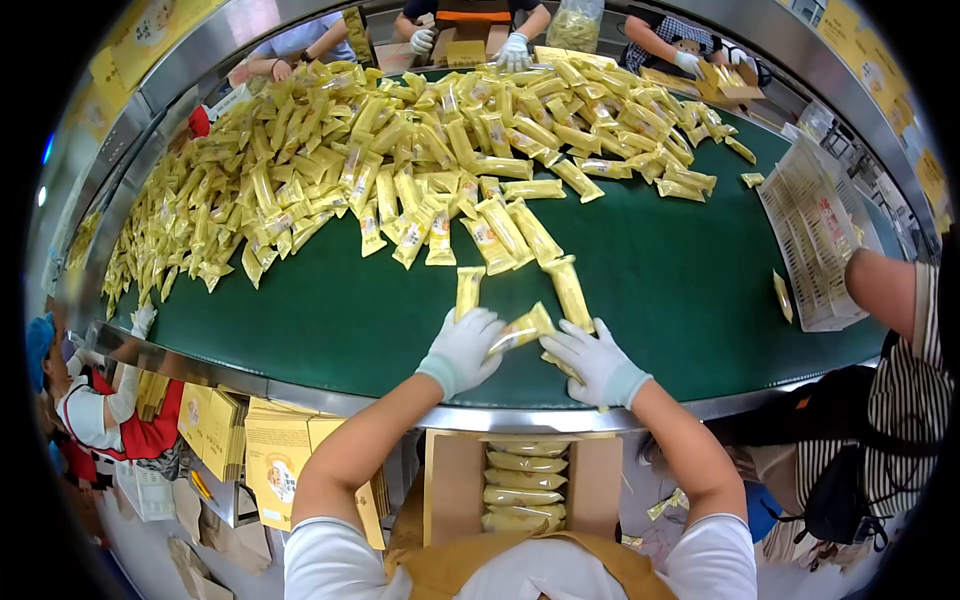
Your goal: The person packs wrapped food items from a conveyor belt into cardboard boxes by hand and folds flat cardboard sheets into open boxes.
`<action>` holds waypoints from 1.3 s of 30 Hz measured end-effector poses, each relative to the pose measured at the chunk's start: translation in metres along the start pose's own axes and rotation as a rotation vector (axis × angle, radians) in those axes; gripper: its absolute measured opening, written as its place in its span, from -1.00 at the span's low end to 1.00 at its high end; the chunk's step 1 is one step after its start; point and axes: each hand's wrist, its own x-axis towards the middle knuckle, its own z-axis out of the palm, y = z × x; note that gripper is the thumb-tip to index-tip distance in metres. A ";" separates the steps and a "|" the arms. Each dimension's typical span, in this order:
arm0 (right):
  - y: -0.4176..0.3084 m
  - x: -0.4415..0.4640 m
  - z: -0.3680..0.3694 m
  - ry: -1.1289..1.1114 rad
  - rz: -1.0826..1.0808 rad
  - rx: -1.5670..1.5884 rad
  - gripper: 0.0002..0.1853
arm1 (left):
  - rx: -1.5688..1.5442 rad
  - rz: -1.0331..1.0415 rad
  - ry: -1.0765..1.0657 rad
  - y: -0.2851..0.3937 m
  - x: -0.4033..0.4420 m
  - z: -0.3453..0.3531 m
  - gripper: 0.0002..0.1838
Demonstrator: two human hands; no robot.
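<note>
Both my hands wear white gloves over the green belt (650, 270). My left hand (463, 350) has its fingers closed on a yellow snack packet (468, 290) that points away from me. A second snack packet (525, 330) lies slantwise between the hands, its near end at my left thumb. My right hand (597, 366) is curled over another snack packet (567, 290), and part of one more shows beneath its palm. Below the belt's edge an open carton (455, 490) holds a column of several packets. Just beyond my hands begins a large heap of packets (400, 150).
A white plastic crate (815, 230) stands tilted at the belt's right, beside a lone packet (782, 297). Flat yellow boxes (275, 460) are stacked at lower left. Co-workers' gloved hands (513, 52) are along the far side; other people stand left and right.
</note>
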 end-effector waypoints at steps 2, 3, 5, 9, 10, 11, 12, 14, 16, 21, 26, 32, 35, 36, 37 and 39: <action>-0.011 -0.028 -0.004 0.043 0.064 0.001 -0.18 | -0.015 0.051 -0.061 0.015 -0.019 -0.019 -0.46; -0.018 -0.040 -0.006 0.068 0.095 -0.002 -0.20 | -0.120 -0.013 -0.049 0.021 -0.021 -0.030 -0.46; -0.027 -0.053 -0.005 0.155 0.235 0.086 -0.22 | -0.329 -0.146 -0.025 0.030 -0.024 -0.048 -0.45; -0.025 -0.061 -0.009 0.173 0.290 0.299 -0.28 | -0.059 -0.602 0.174 0.018 -0.022 -0.019 -0.23; -0.019 -0.055 -0.020 0.208 0.245 0.319 -0.32 | -0.079 -0.699 0.026 0.015 -0.018 -0.016 -0.16; -0.011 -0.047 -0.032 0.244 0.199 0.338 -0.35 | -0.075 -0.716 -0.040 0.009 -0.013 -0.015 -0.18; -0.005 -0.036 -0.042 0.327 0.205 0.357 -0.42 | -0.072 -0.735 -0.107 0.003 -0.009 -0.014 -0.20; 0.006 -0.008 -0.062 0.367 0.209 0.402 -0.49 | -0.175 -0.823 -0.122 0.001 0.000 -0.023 -0.35; 0.021 0.020 -0.052 0.335 0.145 0.440 -0.56 | -0.248 -0.689 -0.050 0.014 -0.003 -0.041 -0.42; 0.019 0.052 -0.015 -0.046 0.168 0.072 -0.61 | -0.258 -0.356 -0.323 0.064 -0.010 -0.060 -0.49; 0.013 0.020 -0.016 0.057 0.414 0.027 -0.55 | -0.065 -0.137 -0.224 0.049 -0.014 -0.017 -0.57; 0.019 -0.037 0.016 0.177 0.673 0.017 -0.50 | 0.249 -0.271 -0.199 0.010 -0.013 -0.016 -0.49; -0.012 -0.045 0.007 0.323 0.585 -0.094 -0.39 | 0.287 -0.159 -0.114 0.033 -0.026 -0.027 -0.24; -0.022 -0.048 0.001 0.370 0.551 -0.117 -0.37 | 0.246 -0.208 -0.221 0.045 -0.025 -0.036 -0.09; -0.028 -0.049 -0.003 0.420 0.517 -0.142 -0.34 | 0.267 -0.172 -0.184 0.046 -0.029 -0.034 -0.10; -0.016 -0.057 0.006 0.369 0.428 -0.106 -0.25 | 0.311 -0.098 -0.104 0.043 -0.036 -0.025 -0.11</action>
